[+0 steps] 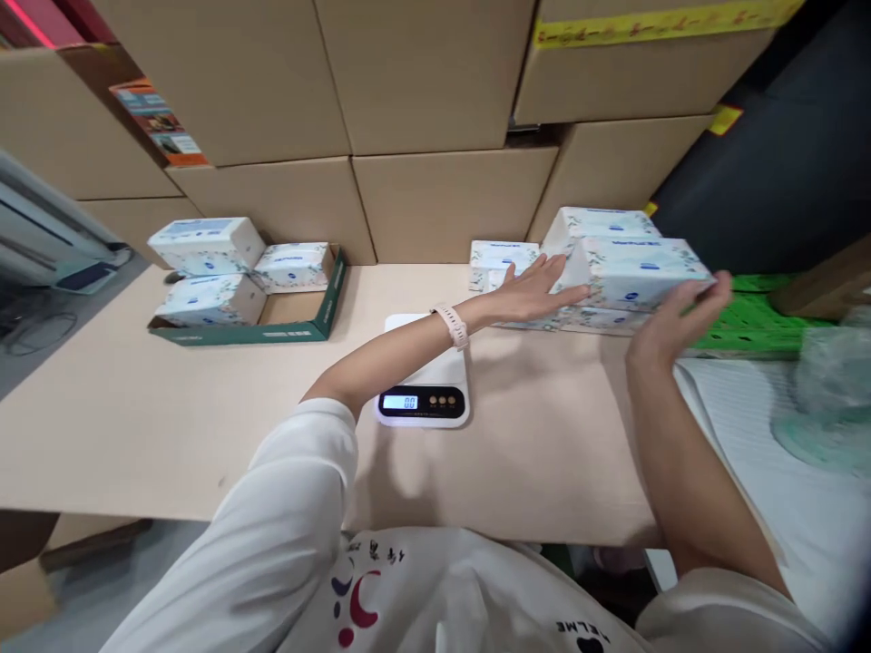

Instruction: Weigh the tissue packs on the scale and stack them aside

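My left hand (533, 292), with a pale wristband (452, 326) on its wrist, reaches over the scale with fingers spread. Its fingertips are at the left end of a stack of white tissue packs with a leaf pattern. My right hand (670, 322) is at the right end of the upper front tissue pack (643, 272), its fingers extended along the corner. Neither hand wraps round a pack. Behind my left hand sits another tissue pack (504, 254). Under my left forearm lies a white kitchen scale (425, 372), its lit display reading 0.0.
To the left, a shallow green carton tray (289, 334) holds 3 visible tissue packs (208, 245). Large cardboard boxes (449, 199) line the table's back. On the right are a green perforated crate (755, 331), white sheeting (741, 417) and clear plastic wrap (834, 399).
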`<state>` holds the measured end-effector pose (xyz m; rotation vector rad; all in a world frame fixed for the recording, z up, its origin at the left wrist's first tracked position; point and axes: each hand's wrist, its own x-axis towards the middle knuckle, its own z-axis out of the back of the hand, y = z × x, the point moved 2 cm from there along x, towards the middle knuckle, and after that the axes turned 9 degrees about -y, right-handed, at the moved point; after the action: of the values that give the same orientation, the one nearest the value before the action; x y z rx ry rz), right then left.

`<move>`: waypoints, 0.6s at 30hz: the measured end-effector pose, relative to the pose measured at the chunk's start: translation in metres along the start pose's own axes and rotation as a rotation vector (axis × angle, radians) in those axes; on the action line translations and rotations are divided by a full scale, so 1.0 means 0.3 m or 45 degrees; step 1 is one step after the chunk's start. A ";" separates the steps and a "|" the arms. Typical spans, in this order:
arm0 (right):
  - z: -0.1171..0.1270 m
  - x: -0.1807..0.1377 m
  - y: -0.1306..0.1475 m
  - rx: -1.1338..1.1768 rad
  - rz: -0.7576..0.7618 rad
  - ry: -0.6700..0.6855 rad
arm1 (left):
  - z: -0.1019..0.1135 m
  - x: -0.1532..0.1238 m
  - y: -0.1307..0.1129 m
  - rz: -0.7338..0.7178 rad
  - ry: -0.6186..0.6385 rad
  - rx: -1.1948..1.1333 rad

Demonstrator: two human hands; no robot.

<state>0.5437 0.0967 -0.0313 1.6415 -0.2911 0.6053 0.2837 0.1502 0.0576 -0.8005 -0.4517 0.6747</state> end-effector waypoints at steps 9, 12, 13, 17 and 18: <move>-0.100 -0.089 0.275 0.446 0.427 0.153 | 0.730 -0.710 0.202 0.129 -1.436 -0.334; -0.209 -0.285 0.563 0.566 0.085 0.550 | 0.972 -0.958 0.325 0.346 -1.925 -0.306; -0.251 -0.361 0.658 0.596 -0.046 0.727 | 1.038 -1.028 0.366 0.425 -2.050 -0.324; -0.465 -0.699 0.965 0.657 -0.440 1.718 | 1.216 -1.214 0.520 0.623 -2.160 -0.460; -0.530 -0.783 1.017 0.656 -0.486 1.876 | 1.243 -1.239 0.557 0.639 -2.150 -0.485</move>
<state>0.1568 0.1644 0.1076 1.2410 1.2949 1.4616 -0.2654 0.1622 0.1159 -0.5129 -1.9815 1.7167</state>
